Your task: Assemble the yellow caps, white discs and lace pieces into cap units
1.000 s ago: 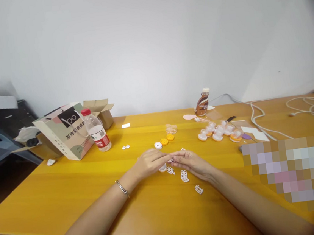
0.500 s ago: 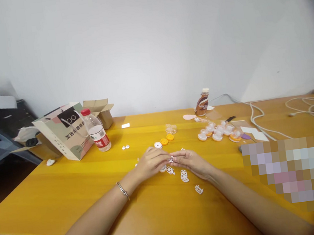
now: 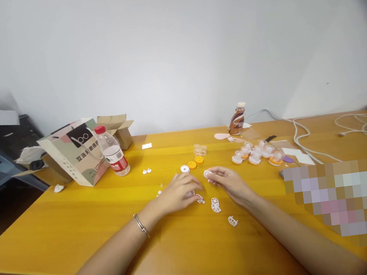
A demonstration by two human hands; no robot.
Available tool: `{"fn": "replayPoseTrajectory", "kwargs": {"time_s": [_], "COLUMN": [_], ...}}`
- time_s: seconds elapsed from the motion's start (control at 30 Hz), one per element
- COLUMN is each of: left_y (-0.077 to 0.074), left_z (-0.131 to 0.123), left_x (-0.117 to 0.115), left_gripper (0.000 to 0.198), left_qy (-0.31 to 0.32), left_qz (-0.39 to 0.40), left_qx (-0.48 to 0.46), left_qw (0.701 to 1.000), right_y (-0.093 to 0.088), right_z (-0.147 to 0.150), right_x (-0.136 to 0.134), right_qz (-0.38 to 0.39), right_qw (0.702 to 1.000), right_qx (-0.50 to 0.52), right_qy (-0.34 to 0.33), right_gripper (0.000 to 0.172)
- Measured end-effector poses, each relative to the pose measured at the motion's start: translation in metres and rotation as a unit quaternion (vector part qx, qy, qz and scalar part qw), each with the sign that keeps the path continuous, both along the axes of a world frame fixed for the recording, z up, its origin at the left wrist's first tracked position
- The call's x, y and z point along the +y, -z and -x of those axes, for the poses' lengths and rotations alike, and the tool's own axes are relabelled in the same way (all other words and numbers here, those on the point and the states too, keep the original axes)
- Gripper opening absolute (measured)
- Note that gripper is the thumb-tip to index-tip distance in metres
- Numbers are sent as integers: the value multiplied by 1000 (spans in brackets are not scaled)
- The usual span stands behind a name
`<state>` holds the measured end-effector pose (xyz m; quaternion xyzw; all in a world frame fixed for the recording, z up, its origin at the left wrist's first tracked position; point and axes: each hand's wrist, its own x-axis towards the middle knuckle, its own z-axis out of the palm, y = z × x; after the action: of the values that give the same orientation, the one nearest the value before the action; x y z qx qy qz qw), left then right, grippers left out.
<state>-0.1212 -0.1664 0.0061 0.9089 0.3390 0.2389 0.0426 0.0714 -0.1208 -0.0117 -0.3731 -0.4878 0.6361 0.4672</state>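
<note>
My right hand (image 3: 230, 184) pinches a small white perforated plastic piece (image 3: 207, 174) between thumb and fingertips, just above the table. My left hand (image 3: 181, 193) hovers to its left with fingers apart and holds nothing that I can see. Under those fingers, partly hidden, lie a white round part (image 3: 189, 194) and a white cut-out piece (image 3: 200, 198). Closer to me on the tabletop are another white cut-out piece (image 3: 215, 205) and a curved white one (image 3: 233, 221). Beyond my hands sit a white ring (image 3: 184, 169) and two orange discs, one of them an orange disc (image 3: 192, 165) beside that ring.
On the left stand a red-capped water bottle (image 3: 116, 154), a paper bag (image 3: 86, 160) and a cardboard box (image 3: 123, 133). Several clear-topped round parts (image 3: 254, 157) lie at right, before a brown drink bottle (image 3: 236, 120). White cables (image 3: 300, 134) run along the right side.
My hands have come apart from the white piece they both held. It stays in my right hand, raised slightly; my left hand has let go and its fingers have spread.
</note>
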Motion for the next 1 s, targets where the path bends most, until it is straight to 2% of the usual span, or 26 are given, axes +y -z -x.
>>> {"fn": "replayPoseTrajectory", "kwargs": {"time_s": [0.1,0.27,0.37,0.63,0.77,0.9,1.0], "left_y": [6,13,18,37,33,19,13], "left_z": [-3,-17,-29,-41,-38,-26,-14], "left_x": [-1,-10,-17,-15,-16,-11,-1], "left_gripper": [19,26,25,17,19,21,27], "left_qy": [15,30,51,33,22,-72,-112], "left_qz": [-10,-31,-61,-116,-98,-108,-110], "left_qx": [64,66,93,138,63,-79,-121], "left_qw": [998,997,993,983,993,988,980], "right_y": [0,1,1,6,7,8,8], "right_z": [-2,-3,-2,0,0,1,4], "right_x": [4,6,6,3,3,1,-3], "right_qz": [8,-15,-3,32,35,23,25], "right_qw": [999,999,998,998,998,997,996], "right_qx": [30,29,48,45,43,43,39], "right_qy": [24,32,40,-6,-17,-54,-77], "right_gripper": [25,25,25,20,20,20,21]}}
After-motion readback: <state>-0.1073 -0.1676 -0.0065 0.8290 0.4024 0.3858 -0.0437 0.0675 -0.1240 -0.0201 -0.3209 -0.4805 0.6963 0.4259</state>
